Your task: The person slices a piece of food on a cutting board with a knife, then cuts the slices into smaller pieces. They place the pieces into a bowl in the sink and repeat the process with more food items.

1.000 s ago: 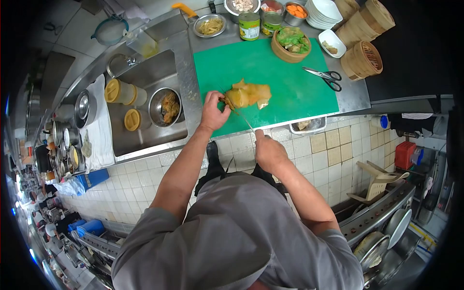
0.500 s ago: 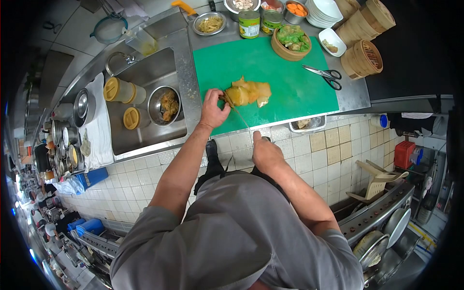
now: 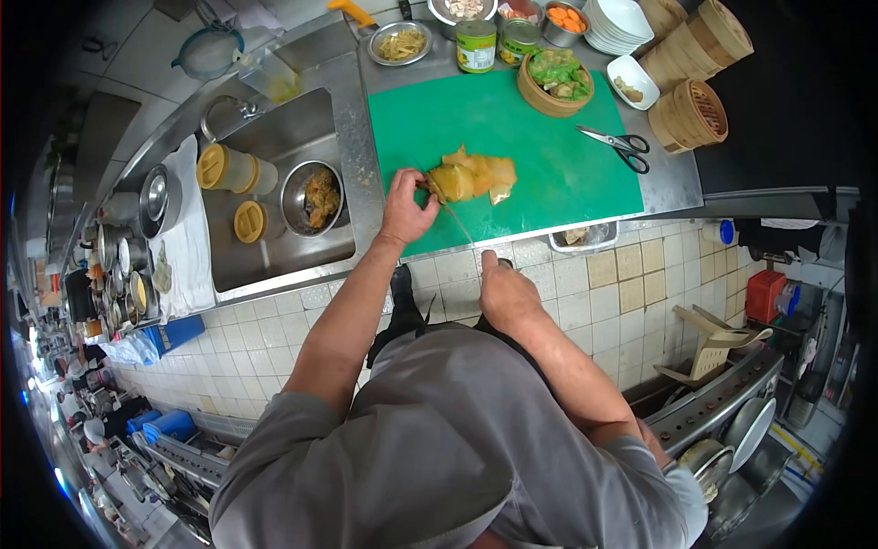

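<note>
A yellow-brown piece of pickled mustard greens lies spread in overlapping leaves on the green cutting board. My left hand is closed on its left end, with curled fingers and the thumb toward the blade. My right hand grips a knife just in front of the counter edge. The thin blade, seen nearly edge-on, reaches up to the greens beside my left thumb. My right fingers hide most of the handle.
Black-handled scissors and a bamboo steamer with leafy food rest on the board's right part. Left is a sink holding a metal bowl and yellow-lidded containers. Cans and bowls line the back.
My hands, knife and greens keep almost the same positions; the view shifts slightly. Another person's arm and pale sleeve now show behind my right elbow.
</note>
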Demonstrator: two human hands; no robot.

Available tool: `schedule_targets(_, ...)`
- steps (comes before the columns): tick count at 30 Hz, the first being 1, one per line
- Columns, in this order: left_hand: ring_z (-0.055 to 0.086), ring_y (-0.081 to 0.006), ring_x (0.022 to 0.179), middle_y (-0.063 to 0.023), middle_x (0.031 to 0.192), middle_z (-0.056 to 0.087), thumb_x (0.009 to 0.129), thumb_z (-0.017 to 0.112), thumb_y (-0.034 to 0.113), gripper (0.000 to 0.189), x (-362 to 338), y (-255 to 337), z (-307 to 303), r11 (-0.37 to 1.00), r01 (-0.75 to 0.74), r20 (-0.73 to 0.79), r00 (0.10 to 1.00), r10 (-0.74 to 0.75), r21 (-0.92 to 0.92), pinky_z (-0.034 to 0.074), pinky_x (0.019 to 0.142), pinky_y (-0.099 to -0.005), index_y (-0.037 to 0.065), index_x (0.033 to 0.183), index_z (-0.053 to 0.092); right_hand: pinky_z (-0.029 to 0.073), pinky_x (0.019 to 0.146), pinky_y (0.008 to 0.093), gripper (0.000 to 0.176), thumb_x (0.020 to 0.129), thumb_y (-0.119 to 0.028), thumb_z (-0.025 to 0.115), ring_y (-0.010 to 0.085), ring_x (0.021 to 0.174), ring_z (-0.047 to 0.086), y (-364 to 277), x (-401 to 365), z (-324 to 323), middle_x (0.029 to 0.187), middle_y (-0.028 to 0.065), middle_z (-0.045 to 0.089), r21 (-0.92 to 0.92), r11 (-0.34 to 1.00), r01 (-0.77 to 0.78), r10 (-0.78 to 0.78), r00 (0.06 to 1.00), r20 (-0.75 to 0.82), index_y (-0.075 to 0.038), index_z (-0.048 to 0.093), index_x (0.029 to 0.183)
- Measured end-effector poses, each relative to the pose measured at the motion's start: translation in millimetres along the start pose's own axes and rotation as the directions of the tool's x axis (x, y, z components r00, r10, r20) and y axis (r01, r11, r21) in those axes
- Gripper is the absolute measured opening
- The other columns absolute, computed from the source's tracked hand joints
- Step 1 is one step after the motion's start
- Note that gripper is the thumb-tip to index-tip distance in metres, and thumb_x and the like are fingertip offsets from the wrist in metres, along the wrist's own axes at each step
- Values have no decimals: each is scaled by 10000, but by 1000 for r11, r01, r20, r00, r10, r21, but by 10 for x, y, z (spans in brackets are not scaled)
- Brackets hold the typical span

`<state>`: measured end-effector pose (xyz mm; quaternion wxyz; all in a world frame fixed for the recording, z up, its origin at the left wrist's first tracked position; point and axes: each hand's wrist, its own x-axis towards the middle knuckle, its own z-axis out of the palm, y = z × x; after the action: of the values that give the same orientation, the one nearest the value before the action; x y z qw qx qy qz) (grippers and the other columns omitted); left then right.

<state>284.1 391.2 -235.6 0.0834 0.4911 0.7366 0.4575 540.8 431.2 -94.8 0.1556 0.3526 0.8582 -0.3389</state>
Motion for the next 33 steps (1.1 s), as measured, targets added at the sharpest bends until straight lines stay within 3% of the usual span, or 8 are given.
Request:
schedule_targets(7, 692, -343, 1047, -183, 1183, 631, 787, 807, -8, 439, -4, -53, 30, 999, -37, -27, 999, 37, 32, 590, 894, -417, 17, 1168, 589, 605, 857, 588, 250, 953, -2, 548, 505, 977, 749, -25, -24, 15, 1075, 317, 715, -44, 998, -48, 49, 999, 9, 39, 512, 1197)
schedule_targets(9, 673, -385, 1071, -208, 1191, 625, 790, 802, 23, 453, -3, -64, 31, 999, -38, -11, 999, 38, 27, 581, 919, -446, 3, 1181, 574, 605, 857, 587, 251, 952, 3, 543, 503, 980, 750, -29, -48, -3, 1095, 318, 713, -55, 997, -45, 46, 999, 18, 37, 510, 1199)
schedule_targets(33, 661, -415, 1125, -211, 1200, 636, 785, 798, 49, 441, 10, -29, 7, 1000, 0, 16, 1000, -1, 15, 567, 975, -465, 7, 1176, 598, 577, 870, 615, 289, 932, 16, 535, 537, 991, 725, 70, 120, 122, 1050, 342, 713, -1, 1000, 7, -7, 1000, 5, 63, 490, 1214)
